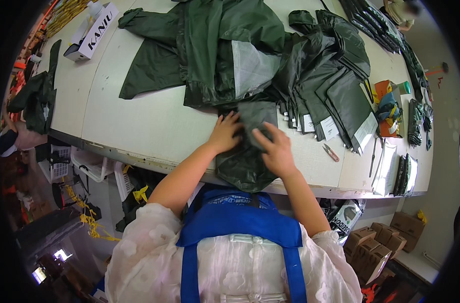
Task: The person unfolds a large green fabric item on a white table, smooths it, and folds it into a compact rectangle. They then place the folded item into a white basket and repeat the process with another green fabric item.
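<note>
In front of me a dark green, rain-jacket-like piece of fabric (247, 169) lies folded at the table's near edge, its lower end hanging over. My left hand (225, 135) rests at its left side with fingers apart. Over its right side is my right hand (277, 150), fingers stretched out and slightly blurred. Between the hands the upper part of the fabric is smeared by motion. Just beyond lies a larger dark green coated garment (210, 50), spread out, with a pale mesh lining (252, 65) showing.
At the right are stacked dark green garments (336, 96) with white tags, small snips (331, 152) and an orange box (389, 131). A white box (92, 33) stands far left on the white table (139, 121). Cartons (369, 255) sit below right; another person (28, 136) is at the left edge.
</note>
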Motion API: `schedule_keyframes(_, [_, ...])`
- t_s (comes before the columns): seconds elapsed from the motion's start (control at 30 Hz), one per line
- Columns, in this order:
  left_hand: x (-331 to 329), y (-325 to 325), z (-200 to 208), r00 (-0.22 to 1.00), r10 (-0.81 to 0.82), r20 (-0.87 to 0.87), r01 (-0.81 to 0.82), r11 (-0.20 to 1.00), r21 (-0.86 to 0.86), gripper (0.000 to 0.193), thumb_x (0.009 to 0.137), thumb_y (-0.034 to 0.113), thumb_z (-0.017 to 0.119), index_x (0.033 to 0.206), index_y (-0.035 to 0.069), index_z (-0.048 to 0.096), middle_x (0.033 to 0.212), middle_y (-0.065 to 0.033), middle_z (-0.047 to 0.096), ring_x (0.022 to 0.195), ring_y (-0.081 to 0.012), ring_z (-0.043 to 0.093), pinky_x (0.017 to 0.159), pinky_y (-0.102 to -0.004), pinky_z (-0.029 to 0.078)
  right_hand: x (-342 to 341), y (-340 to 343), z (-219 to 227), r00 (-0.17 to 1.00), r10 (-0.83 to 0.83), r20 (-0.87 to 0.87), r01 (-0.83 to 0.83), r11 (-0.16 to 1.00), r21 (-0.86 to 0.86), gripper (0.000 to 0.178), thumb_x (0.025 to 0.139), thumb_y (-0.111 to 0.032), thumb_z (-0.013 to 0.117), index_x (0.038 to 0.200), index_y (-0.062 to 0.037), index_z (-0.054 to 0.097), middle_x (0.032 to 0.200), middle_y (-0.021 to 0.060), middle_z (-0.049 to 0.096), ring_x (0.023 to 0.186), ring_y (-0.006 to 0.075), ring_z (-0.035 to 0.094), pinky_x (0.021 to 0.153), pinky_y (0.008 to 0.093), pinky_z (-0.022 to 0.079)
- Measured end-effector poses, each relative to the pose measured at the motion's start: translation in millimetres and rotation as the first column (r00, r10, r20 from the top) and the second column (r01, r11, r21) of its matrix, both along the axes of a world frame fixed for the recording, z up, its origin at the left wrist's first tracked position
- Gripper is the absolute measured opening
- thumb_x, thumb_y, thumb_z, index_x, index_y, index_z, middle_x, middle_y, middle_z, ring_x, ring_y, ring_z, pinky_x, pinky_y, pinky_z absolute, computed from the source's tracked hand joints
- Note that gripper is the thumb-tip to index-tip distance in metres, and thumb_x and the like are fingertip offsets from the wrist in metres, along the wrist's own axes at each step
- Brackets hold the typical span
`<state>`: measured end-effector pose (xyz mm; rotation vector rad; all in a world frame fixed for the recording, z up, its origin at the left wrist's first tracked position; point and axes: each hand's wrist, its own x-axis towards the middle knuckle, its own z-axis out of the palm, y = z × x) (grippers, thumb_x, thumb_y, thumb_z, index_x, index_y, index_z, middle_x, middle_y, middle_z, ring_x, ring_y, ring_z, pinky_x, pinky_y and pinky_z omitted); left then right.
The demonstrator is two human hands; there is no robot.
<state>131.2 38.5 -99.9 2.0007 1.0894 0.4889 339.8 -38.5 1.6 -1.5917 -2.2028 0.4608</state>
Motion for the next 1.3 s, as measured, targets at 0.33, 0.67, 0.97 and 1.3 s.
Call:
schedule_keyframes(0.33, [42.7, 22.8, 26.6, 0.935, 0.328, -0.137, -0.297, 0.933, 0.203, 0.046, 0.078, 0.017, 0.07, 0.119, 0.006, 0.051, 0.127, -0.0146, 0.05, 0.109, -0.0347, 0.054, 0.088, -0.0409, 0.047, 68.5, -5.1, -60.1, 0.94, -0.307, -0.145, 0.327, 0.934, 0.141, 0.045, 0.071, 0.008, 0.05, 0.115, -0.0011, 0.058, 0.117, 0.0192, 0.058, 0.115, 0.0361, 0.052, 0.1, 0.0446, 0.04])
schedule_keyframes(0.67, [48.9, 30.8, 20.8, 0.912, 0.385, -0.14, -0.352, 0.912, 0.212, 0.026, 0.077, 0.015, 0.07, 0.1, 0.009, 0.059, 0.096, -0.008, 0.057, 0.091, -0.0295, 0.058, 0.075, -0.0399, 0.049, 185.5, -75.6, -68.8, 0.631, -0.775, 0.037, 0.773, 0.623, -0.119, 0.023, 0.089, -0.005, 0.053, 0.111, -0.0029, 0.059, 0.103, 0.0113, 0.059, 0.082, 0.0202, 0.061, 0.069, 0.0345, 0.051])
schedule_keyframes(0.97, [44.8, 25.3, 24.0, 0.924, 0.376, 0.068, -0.382, 0.896, 0.227, 0.013, 0.075, 0.013, 0.072, 0.083, 0.008, 0.063, 0.084, -0.0054, 0.059, 0.082, -0.0271, 0.059, 0.067, -0.037, 0.047, 31.8, 33.7, -24.8, 0.923, -0.266, -0.278, 0.239, 0.963, -0.129, 0.039, 0.085, -0.012, 0.065, 0.122, -0.0052, 0.058, 0.086, 0.016, 0.059, 0.076, 0.0331, 0.058, 0.07, 0.038, 0.048])
schedule_keyframes(1.3, [40.5, 22.3, 26.2, 0.927, 0.362, 0.1, -0.376, 0.898, 0.228, 0.013, 0.074, 0.012, 0.072, 0.084, 0.007, 0.064, 0.085, -0.0064, 0.059, 0.083, -0.028, 0.059, 0.069, -0.0374, 0.047, 19.1, 93.7, -31.8, 0.971, -0.114, -0.209, 0.064, 0.97, -0.233, 0.034, 0.077, -0.015, 0.069, 0.107, -0.0004, 0.063, 0.089, 0.0167, 0.064, 0.084, 0.0327, 0.062, 0.074, 0.0396, 0.049])
